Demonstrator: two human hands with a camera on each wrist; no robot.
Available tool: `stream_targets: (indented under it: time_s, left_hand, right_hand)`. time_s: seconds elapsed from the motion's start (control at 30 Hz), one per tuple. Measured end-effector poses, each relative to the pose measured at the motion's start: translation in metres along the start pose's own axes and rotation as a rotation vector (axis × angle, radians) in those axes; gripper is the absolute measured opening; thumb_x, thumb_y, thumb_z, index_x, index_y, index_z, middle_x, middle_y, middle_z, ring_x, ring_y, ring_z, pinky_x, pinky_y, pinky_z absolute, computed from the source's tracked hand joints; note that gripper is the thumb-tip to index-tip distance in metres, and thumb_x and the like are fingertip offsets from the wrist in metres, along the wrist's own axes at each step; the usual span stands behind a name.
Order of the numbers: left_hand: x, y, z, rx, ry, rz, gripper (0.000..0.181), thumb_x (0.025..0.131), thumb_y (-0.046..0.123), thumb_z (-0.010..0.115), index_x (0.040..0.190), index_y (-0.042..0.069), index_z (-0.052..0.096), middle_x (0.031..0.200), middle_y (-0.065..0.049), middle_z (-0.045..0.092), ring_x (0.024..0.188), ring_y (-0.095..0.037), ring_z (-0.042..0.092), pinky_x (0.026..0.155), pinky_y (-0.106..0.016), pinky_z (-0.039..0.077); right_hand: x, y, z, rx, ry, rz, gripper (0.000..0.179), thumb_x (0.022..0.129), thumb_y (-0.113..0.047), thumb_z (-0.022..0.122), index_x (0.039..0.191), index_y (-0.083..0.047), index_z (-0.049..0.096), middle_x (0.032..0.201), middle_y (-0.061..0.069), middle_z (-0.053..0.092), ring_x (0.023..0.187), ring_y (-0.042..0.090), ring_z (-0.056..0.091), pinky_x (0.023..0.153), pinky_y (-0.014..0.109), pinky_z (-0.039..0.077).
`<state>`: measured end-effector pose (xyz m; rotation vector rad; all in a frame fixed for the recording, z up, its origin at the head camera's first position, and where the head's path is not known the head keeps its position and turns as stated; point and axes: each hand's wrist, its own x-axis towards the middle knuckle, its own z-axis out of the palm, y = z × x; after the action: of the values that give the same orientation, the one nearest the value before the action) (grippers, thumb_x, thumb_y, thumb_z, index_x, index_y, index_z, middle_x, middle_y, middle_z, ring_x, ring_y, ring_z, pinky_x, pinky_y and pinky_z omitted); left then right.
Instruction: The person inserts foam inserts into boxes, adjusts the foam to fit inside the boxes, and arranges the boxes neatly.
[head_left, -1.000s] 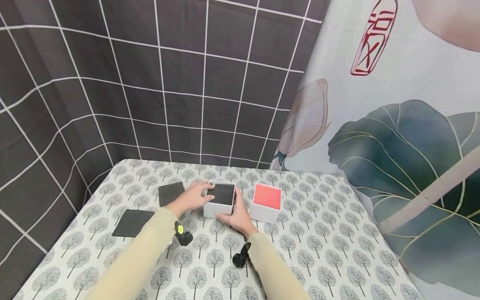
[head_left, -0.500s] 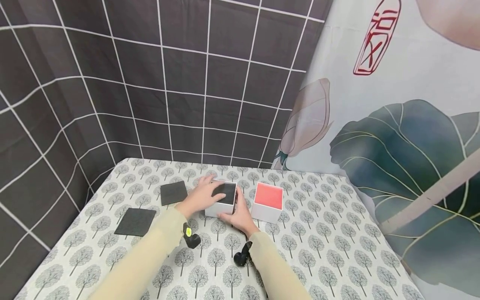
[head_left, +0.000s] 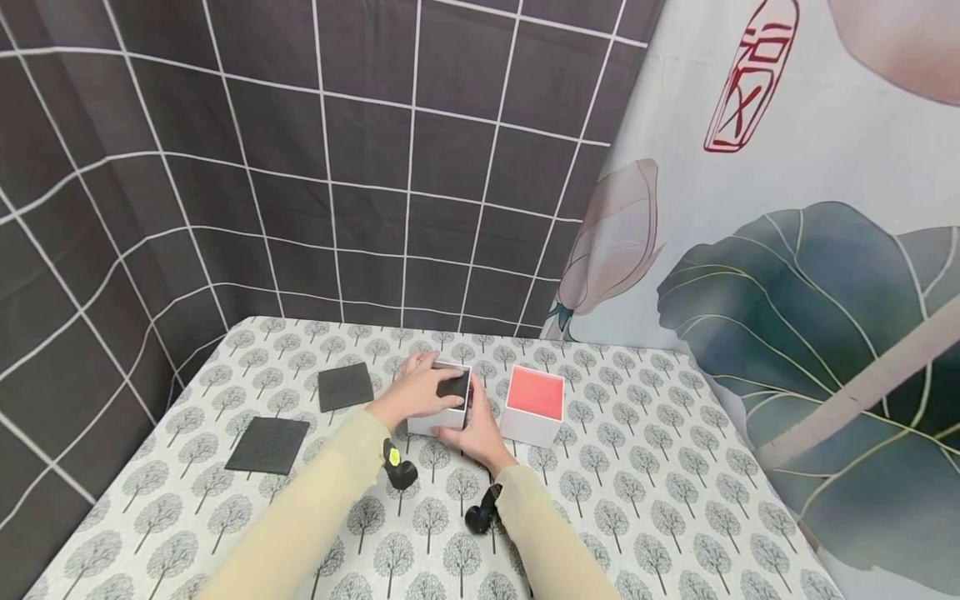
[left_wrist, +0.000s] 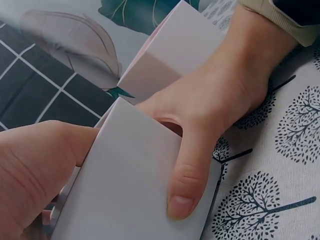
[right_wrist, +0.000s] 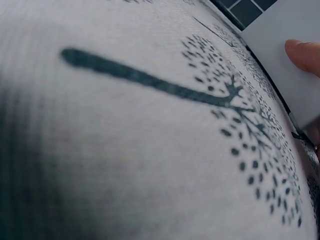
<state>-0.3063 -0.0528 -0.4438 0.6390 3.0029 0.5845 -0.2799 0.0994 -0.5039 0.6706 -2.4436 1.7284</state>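
Note:
In the head view a white open-topped box (head_left: 431, 422) stands mid-table with a flat black sheet (head_left: 454, 386) showing inside its rim. My right hand (head_left: 480, 435) grips its right side, thumb on the front wall; the left wrist view shows that thumb pressed on the white box wall (left_wrist: 127, 165). My left hand (head_left: 412, 393) lies over the left part of the box, its thumb and a finger reaching across the black sheet. Other left fingers are by the far left rim. Only a right-hand fingertip (right_wrist: 302, 55) shows in the right wrist view.
A second white box with a red top (head_left: 536, 393) stands just right of the right hand. Two black square sheets (head_left: 345, 387) lie flat at the left, the nearer black sheet (head_left: 267, 445) closer to me. A tree-print cloth (head_left: 645, 500) covers the table; a dark grid curtain (head_left: 360, 208) hangs behind.
My left hand has slid rightward over the box from its left edge, covering more of the black sheet. The right hand keeps its grip in the same place.

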Motion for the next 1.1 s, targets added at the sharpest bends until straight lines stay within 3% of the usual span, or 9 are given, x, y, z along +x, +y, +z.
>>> stream_targets:
  time_s: [0.17, 0.4, 0.6, 0.83, 1.1]
  left_hand:
    - [0.000, -0.001, 0.002, 0.008, 0.018, -0.018, 0.054, 0.083, 0.047, 0.063, 0.131, 0.024, 0.055, 0.147, -0.024, 0.026, 0.134, -0.045, 0.015, 0.106, -0.061, 0.016]
    - [-0.012, -0.004, 0.009, -0.115, 0.156, -0.061, 0.056, 0.088, 0.046, 0.058, 0.136, 0.020, 0.049, 0.148, -0.018, 0.025, 0.135, -0.038, 0.018, 0.102, -0.058, 0.030]
    - [-0.021, -0.011, 0.012, -0.198, 0.248, -0.050, 0.057, 0.089, 0.044, 0.057, 0.137, 0.014, 0.046, 0.147, -0.018, 0.027, 0.134, -0.037, 0.022, 0.098, -0.058, 0.035]
    - [-0.031, -0.019, 0.011, -0.261, 0.248, -0.067, 0.067, 0.087, 0.047, 0.059, 0.141, 0.013, 0.040, 0.148, -0.017, 0.026, 0.135, -0.040, 0.018, 0.099, -0.062, 0.031]
    - [-0.043, -0.023, 0.009, -0.268, 0.264, -0.069, 0.071, 0.083, 0.048, 0.063, 0.140, 0.013, 0.041, 0.147, -0.015, 0.028, 0.134, -0.037, 0.021, 0.093, -0.063, 0.036]
  right_hand:
    - [0.000, 0.000, 0.001, 0.000, 0.002, 0.004, 0.104, 0.065, -0.006, 0.081, 0.146, -0.016, 0.016, 0.133, 0.006, 0.043, 0.110, 0.020, 0.051, 0.096, 0.040, 0.041]
    - [0.001, 0.003, 0.002, -0.013, 0.007, -0.016, 0.103, 0.065, -0.009, 0.081, 0.145, -0.010, 0.017, 0.128, 0.006, 0.045, 0.104, 0.019, 0.052, 0.091, 0.039, 0.044]
    - [0.001, 0.001, 0.001, -0.026, 0.014, 0.002, 0.106, 0.066, -0.011, 0.082, 0.147, -0.009, 0.013, 0.130, 0.011, 0.043, 0.105, 0.023, 0.051, 0.089, 0.038, 0.045]
    - [0.001, 0.013, 0.002, -0.024, 0.012, -0.004, 0.108, 0.066, -0.012, 0.082, 0.148, -0.007, 0.010, 0.131, 0.018, 0.042, 0.108, 0.027, 0.050, 0.087, 0.041, 0.046]
    - [0.005, 0.038, 0.008, -0.041, 0.035, 0.046, 0.114, 0.063, -0.022, 0.085, 0.149, -0.020, 0.010, 0.128, 0.003, 0.044, 0.106, 0.017, 0.051, 0.087, 0.033, 0.047]
